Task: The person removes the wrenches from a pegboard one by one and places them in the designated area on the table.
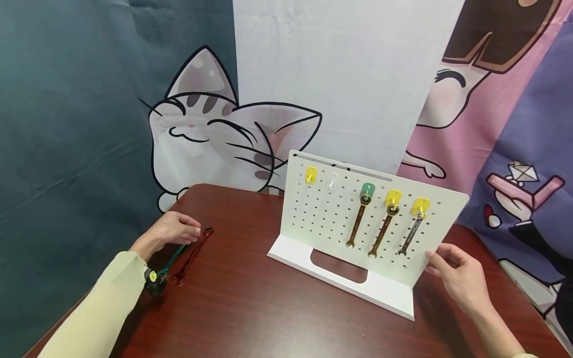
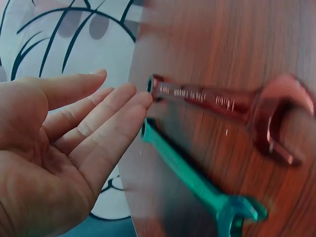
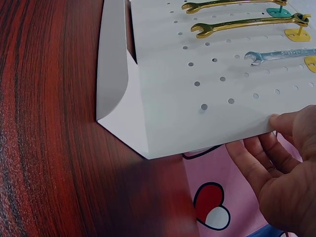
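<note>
My left hand [image 1: 176, 229] hovers at the table's left side with its fingers extended and holds nothing. Just beyond its fingertips in the left wrist view are the ring ends of a red combination wrench [image 2: 212, 101] and a green combination wrench [image 2: 185, 168], lying side by side. My right hand [image 1: 463, 278] pinches the right edge of a white pegboard stand [image 1: 436, 238], thumb in front and fingers behind. Two gold wrenches [image 1: 357, 223] and a smaller silver wrench [image 1: 411, 237] hang from hooks on the board.
At the board's upper left, a yellow hook [image 1: 311, 175] and a clear hook [image 1: 333, 182] carry nothing. The stand's base [image 1: 291, 251] rests on the brown wooden table [image 1: 250, 298]. Behind it hangs a cartoon-printed cloth [image 1: 349, 74].
</note>
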{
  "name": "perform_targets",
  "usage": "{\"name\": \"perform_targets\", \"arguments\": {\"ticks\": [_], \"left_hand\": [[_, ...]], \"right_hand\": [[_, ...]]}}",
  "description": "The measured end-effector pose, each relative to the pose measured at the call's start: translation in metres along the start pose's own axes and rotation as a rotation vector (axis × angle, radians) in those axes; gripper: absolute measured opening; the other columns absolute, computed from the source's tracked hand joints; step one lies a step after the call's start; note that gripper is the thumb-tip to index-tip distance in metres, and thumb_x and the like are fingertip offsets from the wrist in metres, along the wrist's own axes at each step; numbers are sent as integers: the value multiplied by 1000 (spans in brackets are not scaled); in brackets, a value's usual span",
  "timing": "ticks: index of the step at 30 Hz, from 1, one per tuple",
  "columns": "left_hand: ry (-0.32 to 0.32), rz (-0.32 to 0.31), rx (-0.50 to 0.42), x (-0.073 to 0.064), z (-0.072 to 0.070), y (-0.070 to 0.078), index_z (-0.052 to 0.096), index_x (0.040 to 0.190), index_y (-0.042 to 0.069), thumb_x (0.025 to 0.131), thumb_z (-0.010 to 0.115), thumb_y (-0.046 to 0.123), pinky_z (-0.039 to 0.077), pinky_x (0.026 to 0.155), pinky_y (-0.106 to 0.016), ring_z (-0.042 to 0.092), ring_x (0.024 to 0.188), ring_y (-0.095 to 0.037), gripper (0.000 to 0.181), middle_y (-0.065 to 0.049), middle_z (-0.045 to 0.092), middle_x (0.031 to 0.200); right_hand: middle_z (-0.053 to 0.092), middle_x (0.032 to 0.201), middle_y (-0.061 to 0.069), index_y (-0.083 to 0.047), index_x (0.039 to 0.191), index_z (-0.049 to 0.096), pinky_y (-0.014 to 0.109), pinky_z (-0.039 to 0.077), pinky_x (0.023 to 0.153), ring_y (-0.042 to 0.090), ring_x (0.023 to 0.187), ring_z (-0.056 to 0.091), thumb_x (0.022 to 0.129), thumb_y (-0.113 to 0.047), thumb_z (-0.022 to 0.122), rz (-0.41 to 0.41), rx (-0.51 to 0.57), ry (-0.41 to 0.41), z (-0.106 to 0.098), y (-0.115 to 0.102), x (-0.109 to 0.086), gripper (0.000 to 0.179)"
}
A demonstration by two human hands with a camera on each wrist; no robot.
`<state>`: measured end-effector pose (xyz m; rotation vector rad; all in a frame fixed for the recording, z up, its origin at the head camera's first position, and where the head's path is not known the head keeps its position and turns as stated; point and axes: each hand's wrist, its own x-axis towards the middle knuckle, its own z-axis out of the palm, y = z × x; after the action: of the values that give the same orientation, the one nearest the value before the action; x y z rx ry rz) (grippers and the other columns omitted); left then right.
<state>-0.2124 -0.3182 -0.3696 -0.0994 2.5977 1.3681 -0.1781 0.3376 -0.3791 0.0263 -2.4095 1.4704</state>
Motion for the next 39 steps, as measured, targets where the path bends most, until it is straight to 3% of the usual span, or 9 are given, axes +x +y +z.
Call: {"name": "perform_targets", "arguments": {"ticks": [11,20,24,27,34,39], "left_hand": [[-60,115,-130,10,24,16,59,137,-15,105,63,5,63,98,-41,75,115,-36,37,-33,69,130],[-128,197,-226,14,36,33,60,139,-10,103,66,3,61,100,-37,70,124,-40,39,-33,65,137],[-150,238,-240,16,39,37,61,140,-8,101,69,3,60,100,-36,72,123,-35,42,-31,66,137],[-172,239,-268,17,43,42,59,143,-7,100,69,2,60,101,-36,73,122,-31,45,-32,63,141],[-212,218,-298,18,53,53,57,147,-4,100,70,3,59,103,-39,66,130,-40,49,-26,66,141],[-224,217,-306,19,58,60,59,147,-1,99,72,4,60,101,-37,67,130,-38,50,-24,67,141]], "right_hand": [[70,87,-26,9,112,67,21,63,67,-1,72,75,102,-11,70,-8,-7,-6,1,0,0,22],[70,88,-25,9,112,67,22,64,67,-2,73,75,102,-10,70,-26,-5,1,1,1,0,21],[70,87,-25,7,110,68,22,64,67,-2,73,75,102,-10,70,-25,1,2,1,0,0,19],[70,88,-25,6,110,68,22,64,67,-1,73,75,102,-10,70,-17,5,0,1,0,1,19],[70,88,-26,5,111,68,23,64,67,-1,72,75,102,-11,70,-13,1,-3,1,0,0,18],[70,88,-26,4,112,69,22,64,67,0,72,76,102,-12,70,-5,6,-4,0,0,0,19]]}}
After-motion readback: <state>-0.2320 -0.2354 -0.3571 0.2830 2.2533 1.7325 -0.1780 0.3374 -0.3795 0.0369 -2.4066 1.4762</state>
